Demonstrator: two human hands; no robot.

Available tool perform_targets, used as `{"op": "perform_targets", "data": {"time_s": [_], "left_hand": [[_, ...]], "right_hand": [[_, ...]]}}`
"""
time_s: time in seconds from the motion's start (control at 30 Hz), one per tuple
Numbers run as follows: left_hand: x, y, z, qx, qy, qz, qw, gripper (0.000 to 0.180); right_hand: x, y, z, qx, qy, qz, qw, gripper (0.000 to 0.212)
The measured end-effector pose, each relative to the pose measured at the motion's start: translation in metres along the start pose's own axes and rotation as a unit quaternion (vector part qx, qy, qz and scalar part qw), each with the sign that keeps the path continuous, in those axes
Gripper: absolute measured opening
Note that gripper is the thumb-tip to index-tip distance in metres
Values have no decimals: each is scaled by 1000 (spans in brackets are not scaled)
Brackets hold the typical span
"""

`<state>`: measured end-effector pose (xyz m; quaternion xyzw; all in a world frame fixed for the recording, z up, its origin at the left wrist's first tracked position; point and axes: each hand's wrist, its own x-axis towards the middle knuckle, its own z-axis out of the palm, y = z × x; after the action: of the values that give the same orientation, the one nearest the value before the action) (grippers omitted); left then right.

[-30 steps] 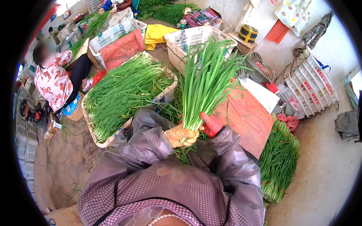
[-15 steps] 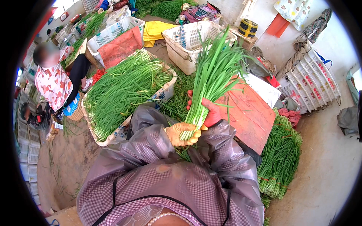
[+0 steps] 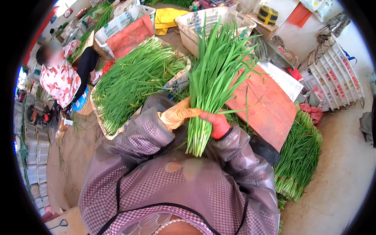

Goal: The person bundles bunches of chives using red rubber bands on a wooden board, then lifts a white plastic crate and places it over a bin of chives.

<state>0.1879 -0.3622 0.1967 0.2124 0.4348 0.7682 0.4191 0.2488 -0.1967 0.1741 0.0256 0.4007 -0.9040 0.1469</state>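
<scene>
Our left hand (image 3: 178,113) and right hand (image 3: 215,123) clasp the chive bunch (image 3: 211,82) upright, leaf tips pointing away, cut ends toward us.

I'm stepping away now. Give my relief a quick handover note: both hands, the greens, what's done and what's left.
Left hand, tan glove, grips the chive bunch low on its stems.
Right hand, red glove, clamps the same stems from the other side; bunch upright, leaves fanning out.
Loose chives fill the crate on the left.
Tied bundles are stacked on the right by the red board.
No tie visible on the held bunch; it probably needs binding, then stacking.
</scene>
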Motion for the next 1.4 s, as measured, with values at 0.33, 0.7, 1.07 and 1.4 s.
{"op": "perform_targets", "data": {"time_s": [0.33, 0.7, 1.07, 1.4], "left_hand": [[1, -12, 3, -14, 15, -11, 1000, 71], [8, -21, 3, -176, 43, -24, 983, 62], [58, -23, 1, 111, 38, 90, 989, 79], [172, 56, 93, 651, -121, -59, 747, 114]], "right_hand": [[-16, 6, 12, -145, 22, 13, 989, 45], [10, -25, -11, -613, -72, -158, 771, 72], [33, -54, -19, -408, 95, -110, 901, 108], [-12, -130, -60, -9, 185, -267, 946, 51]]}}
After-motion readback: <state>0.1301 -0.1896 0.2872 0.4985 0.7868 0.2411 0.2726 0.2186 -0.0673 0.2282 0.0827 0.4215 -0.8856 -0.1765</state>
